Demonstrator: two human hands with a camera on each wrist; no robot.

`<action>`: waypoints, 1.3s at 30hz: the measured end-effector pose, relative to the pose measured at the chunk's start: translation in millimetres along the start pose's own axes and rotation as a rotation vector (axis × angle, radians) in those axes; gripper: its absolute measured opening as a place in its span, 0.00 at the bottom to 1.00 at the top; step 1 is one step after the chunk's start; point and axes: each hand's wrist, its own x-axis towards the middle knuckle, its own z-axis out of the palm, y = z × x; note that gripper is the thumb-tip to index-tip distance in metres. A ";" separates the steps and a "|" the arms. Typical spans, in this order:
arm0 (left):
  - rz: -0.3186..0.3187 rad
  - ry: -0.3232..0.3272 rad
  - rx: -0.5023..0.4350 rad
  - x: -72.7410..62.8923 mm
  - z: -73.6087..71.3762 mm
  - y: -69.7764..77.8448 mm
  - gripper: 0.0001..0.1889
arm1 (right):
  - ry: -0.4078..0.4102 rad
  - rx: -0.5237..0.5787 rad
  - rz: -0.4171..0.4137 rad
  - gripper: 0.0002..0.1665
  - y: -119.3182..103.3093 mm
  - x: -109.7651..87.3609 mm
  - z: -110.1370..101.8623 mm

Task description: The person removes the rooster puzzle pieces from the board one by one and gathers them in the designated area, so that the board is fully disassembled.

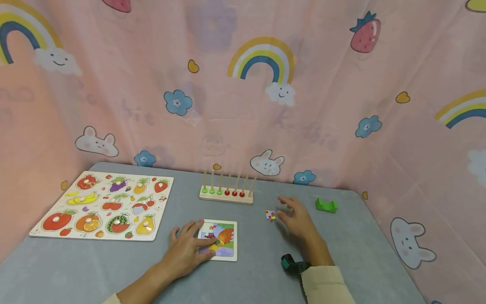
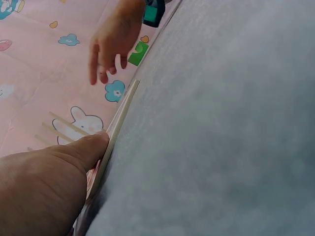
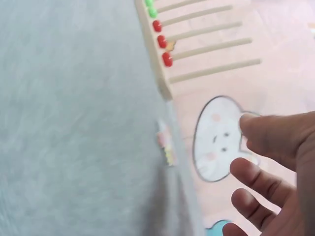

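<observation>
A small square jigsaw puzzle [image 1: 228, 249] in a pale frame lies on the grey table, showing a colourful bird-like picture. My left hand [image 1: 187, 252] rests on its left side, fingers and thumb spread over the picture and frame. In the left wrist view the thumb lies along the edge of the puzzle frame [image 2: 118, 125]. My right hand [image 1: 298, 219] hovers just right of a loose puzzle piece [image 1: 270, 215], fingers apart and holding nothing. The right wrist view shows this piece [image 3: 166, 142] blurred, away from the right hand [image 3: 275, 172].
A fruit peg board [image 1: 100, 207] lies at the left. Behind the puzzle stands a wooden peg rack [image 1: 226, 196] with green and red beads. A green notched block [image 1: 326, 205] sits at the right. A patterned pink curtain [image 1: 322, 84] hangs behind the table.
</observation>
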 end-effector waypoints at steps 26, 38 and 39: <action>0.017 -0.001 -0.005 -0.5 2.7 1.6 0.17 | 0.122 0.080 -0.175 0.33 -86.6 2.0 -42.9; 0.023 0.014 -0.001 0.2 0.8 1.0 0.17 | 0.123 0.122 -0.215 0.32 -115.8 7.6 -16.9; 0.023 0.014 -0.001 0.1 0.7 0.9 0.17 | 0.125 0.126 -0.217 0.32 -117.7 8.0 -14.4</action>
